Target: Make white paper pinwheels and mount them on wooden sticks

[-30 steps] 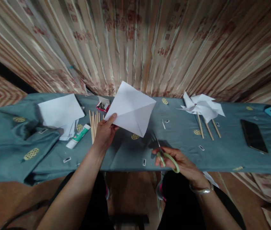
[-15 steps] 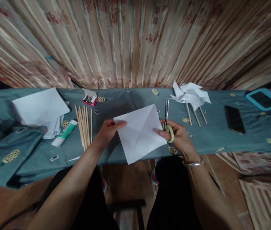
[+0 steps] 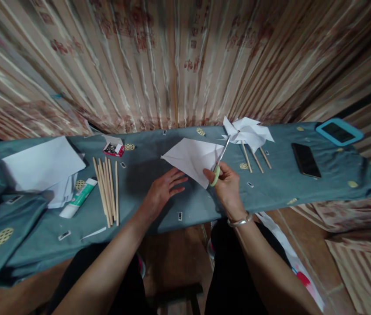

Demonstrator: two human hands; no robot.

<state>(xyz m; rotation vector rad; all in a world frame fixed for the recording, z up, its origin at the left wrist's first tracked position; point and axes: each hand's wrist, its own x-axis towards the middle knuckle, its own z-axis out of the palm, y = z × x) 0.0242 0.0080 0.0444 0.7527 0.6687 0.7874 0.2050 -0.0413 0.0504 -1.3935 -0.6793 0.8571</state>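
A creased white paper square (image 3: 193, 158) is lifted over the blue-grey cloth of the table (image 3: 159, 205). My right hand (image 3: 225, 186) pinches the paper's near corner and also holds green-handled scissors (image 3: 218, 162), blades pointing up and away. My left hand (image 3: 165, 189) is off the paper, fingers spread, just left of its lower edge and close to the cloth. Finished white paper pinwheels (image 3: 247, 133) on wooden sticks lie just beyond the scissors' tips.
Several wooden sticks (image 3: 107, 189) lie left of my left hand, with a glue tube (image 3: 78, 204), a stack of white sheets (image 3: 43, 164) and a small red box of pins (image 3: 113, 148). A black phone (image 3: 306, 159) and a blue-cased device (image 3: 339, 131) lie at the right.
My left hand let go of the paper and opened beside it. My right hand, with the scissors, came up from the table edge and took the paper, which moved down and right.
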